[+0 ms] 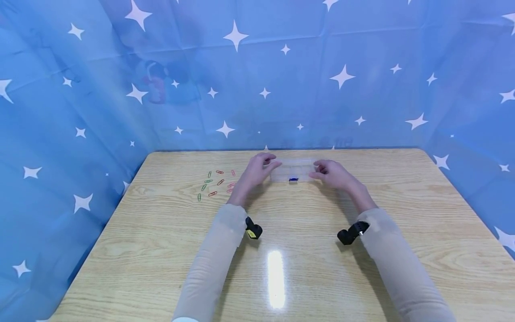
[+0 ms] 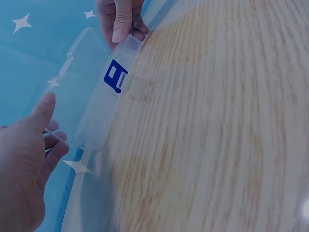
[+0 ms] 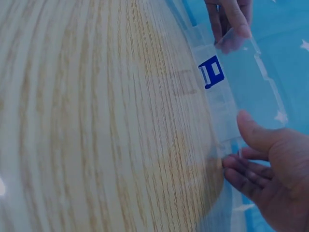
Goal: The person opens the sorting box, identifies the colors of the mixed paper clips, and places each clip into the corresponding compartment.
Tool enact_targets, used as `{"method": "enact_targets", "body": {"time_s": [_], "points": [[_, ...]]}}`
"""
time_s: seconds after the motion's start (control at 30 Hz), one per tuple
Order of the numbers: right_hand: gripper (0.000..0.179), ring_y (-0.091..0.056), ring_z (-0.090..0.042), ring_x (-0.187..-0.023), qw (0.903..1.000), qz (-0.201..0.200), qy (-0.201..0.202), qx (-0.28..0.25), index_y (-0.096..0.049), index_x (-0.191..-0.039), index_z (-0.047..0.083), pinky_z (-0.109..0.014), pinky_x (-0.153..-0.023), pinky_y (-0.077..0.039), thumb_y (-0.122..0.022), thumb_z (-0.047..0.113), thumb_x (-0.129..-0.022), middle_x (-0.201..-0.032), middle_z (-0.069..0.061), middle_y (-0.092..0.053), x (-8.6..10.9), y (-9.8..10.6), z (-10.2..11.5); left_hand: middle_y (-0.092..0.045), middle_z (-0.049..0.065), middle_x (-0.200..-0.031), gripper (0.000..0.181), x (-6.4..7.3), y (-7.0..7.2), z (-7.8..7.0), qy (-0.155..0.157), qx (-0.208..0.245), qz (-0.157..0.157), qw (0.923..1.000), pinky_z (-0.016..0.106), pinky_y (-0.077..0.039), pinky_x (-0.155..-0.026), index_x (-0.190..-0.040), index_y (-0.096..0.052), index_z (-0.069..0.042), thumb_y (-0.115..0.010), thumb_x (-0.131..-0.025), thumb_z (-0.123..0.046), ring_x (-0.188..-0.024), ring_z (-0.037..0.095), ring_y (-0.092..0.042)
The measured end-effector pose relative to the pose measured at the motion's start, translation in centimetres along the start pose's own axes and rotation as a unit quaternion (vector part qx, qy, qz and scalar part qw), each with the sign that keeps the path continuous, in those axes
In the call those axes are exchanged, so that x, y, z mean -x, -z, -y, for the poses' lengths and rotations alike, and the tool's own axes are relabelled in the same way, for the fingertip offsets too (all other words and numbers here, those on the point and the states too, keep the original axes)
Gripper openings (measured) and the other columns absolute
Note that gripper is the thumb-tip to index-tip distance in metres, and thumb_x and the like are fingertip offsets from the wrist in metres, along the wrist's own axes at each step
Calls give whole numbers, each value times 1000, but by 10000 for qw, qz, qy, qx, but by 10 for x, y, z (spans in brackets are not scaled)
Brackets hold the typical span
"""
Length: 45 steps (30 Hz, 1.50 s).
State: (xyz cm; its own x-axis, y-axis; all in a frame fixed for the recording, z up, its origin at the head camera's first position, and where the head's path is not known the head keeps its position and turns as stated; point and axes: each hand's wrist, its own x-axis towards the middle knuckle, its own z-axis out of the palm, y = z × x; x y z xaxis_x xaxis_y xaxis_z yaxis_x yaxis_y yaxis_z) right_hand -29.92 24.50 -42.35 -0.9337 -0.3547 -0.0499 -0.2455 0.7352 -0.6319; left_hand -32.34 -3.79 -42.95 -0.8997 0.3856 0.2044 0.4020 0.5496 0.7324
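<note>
The box [image 2: 99, 108] is made of clear plastic, smooth and shiny, and its thin edges catch the light. The latch [image 2: 116, 76] seems to be hard plastic, opaque and smooth. The table [image 1: 161, 250] has a wood-grain surface with a glossy finish, which reflects a bright lamp. The curtain [image 1: 193, 58] is of thin cloth, with creases. The sleeves [image 1: 213, 259] are soft cloth, quite matt. The paper clips [image 1: 212, 193] are too small to tell their finish.
</note>
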Motion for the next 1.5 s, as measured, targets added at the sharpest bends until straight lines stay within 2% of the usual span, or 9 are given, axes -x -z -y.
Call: {"method": "enact_targets", "body": {"time_s": [0.2,0.5,0.83,1.1,1.33,1.5], "points": [[62,-55,-43,-120,9999,77,-52,-52,-41,-146,-11,-54,-98,-47,-59,30,-104,-130,-31,-56,0,0,-2,-65,10,-125,39,-1,-2,3,182,331,-365,9986,33,-50,-98,-132,-63,-1,-60,-103,-27,-113,22,-61],[59,-53,-43,-123,9996,135,-179,-179,-41,-148,-8,-55,-100,-46,-58,30,-105,-135,-30,-54,0,-1,-4,-67,12,-119,32,-4,-4,9,70,538,-756,9957,32,-52,-94,-127,-66,0,-59,-103,-19,-110,22,-63],[61,-55,-45,-120,9999,49,-92,-80,-42,-145,-9,-54,-100,-47,-59,31,-104,-130,-32,-56,-2,-2,-5,-69,11,-114,25,-10,-12,14,652,1158,-1396,9812,28,-52,-93,-121,-67,0,-63,-101,-14,-106,20,-64],[56,-57,-43,-118,9999,21,-100,-55,-44,-144,-10,-53,-97,-49,-60,25,-103,-127,-32,-58,-2,-2,-5,-71,10,-105,22,-12,-16,13,980,1462,-1493,9730,29,-54,-82,-113,-72,-3,-63,-102,-19,-96,20,-65],[55,-56,-44,-117,9998,-7,-82,-197,-45,-144,-10,-53,-96,-49,-61,25,-103,-127,-32,-58,1,-2,-3,-72,10,-98,21,-16,-18,16,1182,1355,-1648,9698,26,-55,-77,-108,-75,-3,-65,-101,-19,-88,19,-68],[55,-59,-41,-112,9991,-54,-110,-394,-46,-143,-9,-49,-89,-52,-61,25,-103,-123,-30,-60,3,-2,-2,-71,7,-88,20,-15,-19,17,1510,1359,-1542,9669,26,-53,-71,-106,-76,-2,-65,-100,-18,-77,16,-64]]}}
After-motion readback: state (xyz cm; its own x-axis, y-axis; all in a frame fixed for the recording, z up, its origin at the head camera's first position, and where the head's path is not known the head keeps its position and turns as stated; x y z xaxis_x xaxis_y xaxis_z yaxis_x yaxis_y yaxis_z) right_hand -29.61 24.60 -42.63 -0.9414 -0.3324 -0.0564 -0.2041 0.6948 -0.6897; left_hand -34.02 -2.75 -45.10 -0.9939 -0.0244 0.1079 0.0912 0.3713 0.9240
